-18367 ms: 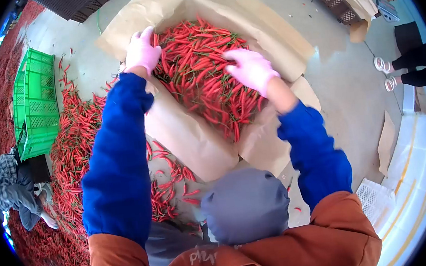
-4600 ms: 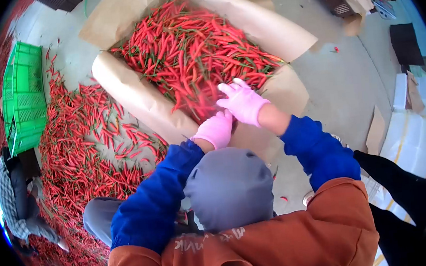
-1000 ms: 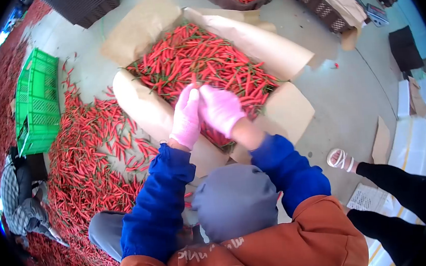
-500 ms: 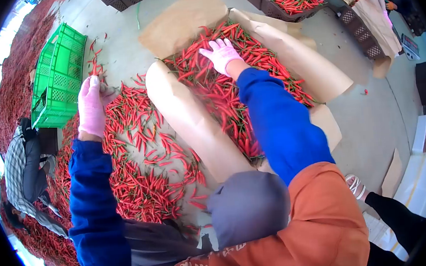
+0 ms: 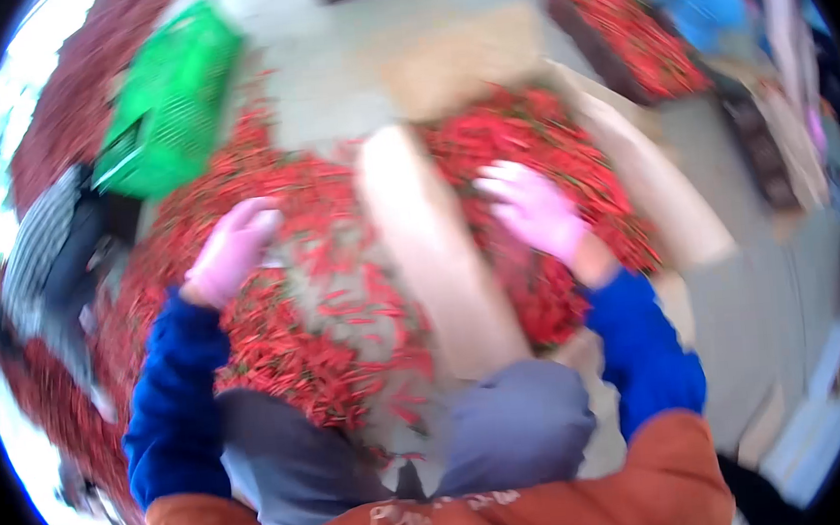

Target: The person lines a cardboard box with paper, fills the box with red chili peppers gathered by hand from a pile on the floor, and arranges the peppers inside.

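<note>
Head view: chillies (image 5: pixel 295 371) litter the floor (image 5: pixel 301 65) near a green crate (image 5: pixel 176 104).

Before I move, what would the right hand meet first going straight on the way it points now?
Likely the red chillies heaped within the brown paper, just ahead of the right hand, though blur leaves depth and contact unclear.

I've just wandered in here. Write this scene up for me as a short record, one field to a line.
Left hand: pink-gloved, seen over loose peppers; grip too blurred to tell
Right hand: pink-gloved, over heaped peppers, fingers extended; contact unclear
Brown paper: flaps around the heaped peppers
Green crate: upper left
Dark crate: upper right, holding more peppers
Other person: bent over at far left
Picture quality: blurred
</note>
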`<state>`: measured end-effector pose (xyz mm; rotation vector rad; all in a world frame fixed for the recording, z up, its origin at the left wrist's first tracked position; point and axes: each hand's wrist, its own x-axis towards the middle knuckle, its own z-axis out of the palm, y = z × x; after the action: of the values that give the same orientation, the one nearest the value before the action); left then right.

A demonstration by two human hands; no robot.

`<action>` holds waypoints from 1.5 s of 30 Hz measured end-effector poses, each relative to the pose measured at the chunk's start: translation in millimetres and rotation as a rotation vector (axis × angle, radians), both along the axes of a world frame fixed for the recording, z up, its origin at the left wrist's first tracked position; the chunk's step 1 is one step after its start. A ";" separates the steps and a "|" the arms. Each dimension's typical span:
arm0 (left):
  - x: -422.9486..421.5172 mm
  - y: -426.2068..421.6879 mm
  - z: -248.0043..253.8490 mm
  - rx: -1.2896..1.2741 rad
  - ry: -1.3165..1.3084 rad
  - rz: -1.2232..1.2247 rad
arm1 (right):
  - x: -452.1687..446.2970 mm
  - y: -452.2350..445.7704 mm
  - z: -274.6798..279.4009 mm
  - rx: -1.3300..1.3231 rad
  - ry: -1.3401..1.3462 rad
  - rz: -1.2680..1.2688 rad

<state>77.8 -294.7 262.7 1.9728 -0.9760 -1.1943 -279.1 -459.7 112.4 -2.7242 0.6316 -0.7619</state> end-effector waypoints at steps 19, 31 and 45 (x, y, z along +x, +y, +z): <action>378.5 -33.9 58.0 -0.791 -0.745 0.076 | -18.6 43.3 46.9 0.180 0.746 -0.671; -80.6 -115.9 -83.7 -0.646 -0.646 -0.815 | -63.0 38.8 84.6 0.610 1.089 -0.499; -150.6 -236.1 -178.3 0.073 -1.430 -0.778 | -115.9 -18.3 25.0 0.072 0.583 -0.729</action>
<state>-72.8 -530.8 84.4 2.4813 -2.5344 0.1672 -395.0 -478.0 137.4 -2.6133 1.7856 -0.0179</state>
